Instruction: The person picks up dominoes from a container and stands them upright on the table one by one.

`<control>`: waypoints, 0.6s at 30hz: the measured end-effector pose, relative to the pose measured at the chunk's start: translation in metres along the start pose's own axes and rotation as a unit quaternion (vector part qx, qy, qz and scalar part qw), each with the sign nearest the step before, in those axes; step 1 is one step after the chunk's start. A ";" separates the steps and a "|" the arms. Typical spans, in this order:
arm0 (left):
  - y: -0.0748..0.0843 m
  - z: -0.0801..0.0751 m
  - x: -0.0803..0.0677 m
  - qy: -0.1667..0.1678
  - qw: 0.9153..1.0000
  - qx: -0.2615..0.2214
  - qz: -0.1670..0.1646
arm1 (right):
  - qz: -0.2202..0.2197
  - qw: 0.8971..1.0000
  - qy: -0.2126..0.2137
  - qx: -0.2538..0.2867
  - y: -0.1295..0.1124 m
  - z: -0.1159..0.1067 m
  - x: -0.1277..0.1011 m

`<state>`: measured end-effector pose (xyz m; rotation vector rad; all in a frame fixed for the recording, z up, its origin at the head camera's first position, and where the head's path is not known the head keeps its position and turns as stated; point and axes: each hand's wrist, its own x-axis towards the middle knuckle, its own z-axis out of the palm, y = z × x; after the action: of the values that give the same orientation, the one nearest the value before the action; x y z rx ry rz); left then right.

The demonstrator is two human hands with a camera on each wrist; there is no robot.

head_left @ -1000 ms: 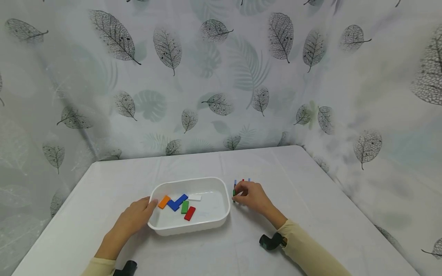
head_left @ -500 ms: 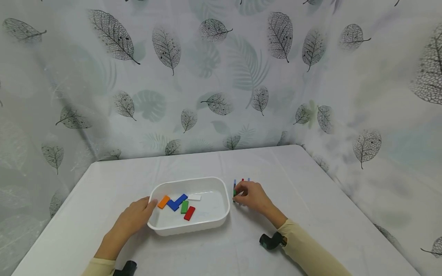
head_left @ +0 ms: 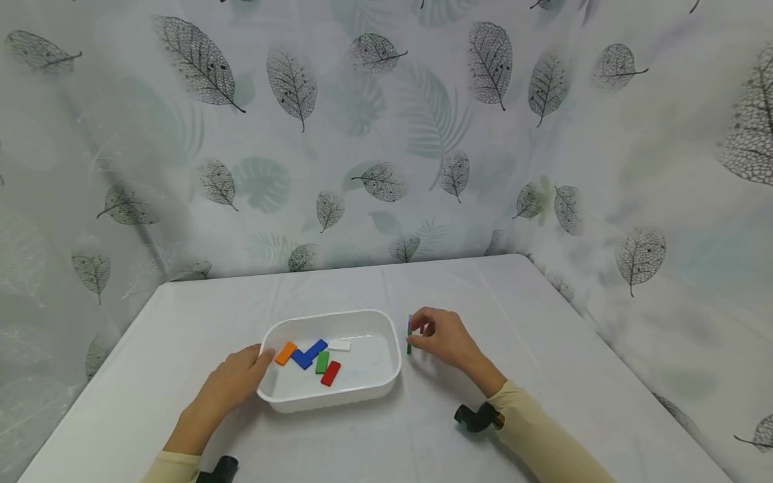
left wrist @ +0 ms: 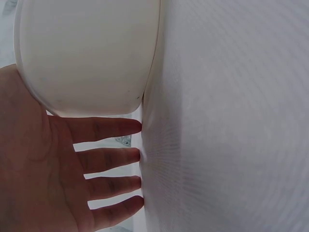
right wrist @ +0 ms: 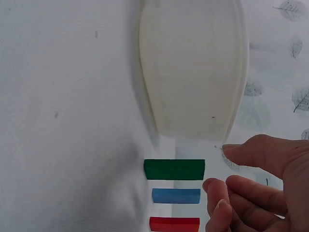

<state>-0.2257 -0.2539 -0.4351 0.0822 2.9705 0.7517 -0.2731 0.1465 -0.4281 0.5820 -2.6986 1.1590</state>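
My left hand [head_left: 232,379] holds the left end of the white plastic tray [head_left: 338,401], thumb over its rim. In the left wrist view its other fingers [left wrist: 104,129] are straight, tips down at the table. Right of the tray, a green domino [right wrist: 174,169] stands upright on the table. Behind it are a light blue domino [right wrist: 176,195] and a red domino [right wrist: 174,224], also upright. My right hand [head_left: 443,337] is close beside this row, thumb and loosely bent fingers apart from the green domino in the right wrist view.
Inside the tray lie an orange domino [head_left: 286,353], two blue dominoes [head_left: 309,354], a white domino [head_left: 339,346], a green domino [head_left: 323,362] and a red domino [head_left: 331,373]. A leaf-printed curtain [head_left: 338,134] hangs around the white table [head_left: 483,295].
My right hand has come off the green domino and risen slightly, its fingers spreading. It now covers more of the dominoes behind. The left hand and tray are almost still.
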 end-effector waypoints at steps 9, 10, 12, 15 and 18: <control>0.001 0.001 -0.001 -0.002 1.000 -0.009 -0.002 | -0.055 0.998 0.033 0.022 -0.019 -0.003 -0.002; 0.000 0.001 0.000 -0.002 1.000 -0.009 -0.002 | -0.062 0.997 0.032 0.026 -0.021 -0.002 -0.003; 0.000 0.001 0.000 -0.003 1.000 -0.008 -0.002 | -0.073 0.996 0.026 0.033 -0.026 0.001 -0.003; 0.000 0.001 0.000 0.000 1.000 -0.006 -0.001 | -0.091 0.995 0.009 0.033 -0.032 0.006 -0.003; 0.000 0.000 0.000 0.001 1.000 -0.007 -0.001 | -0.115 0.993 -0.007 0.028 -0.037 0.013 -0.003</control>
<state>-0.2260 -0.2533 -0.4353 0.0778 2.9654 0.7733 -0.2550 0.1148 -0.4127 0.8860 -2.5324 1.1757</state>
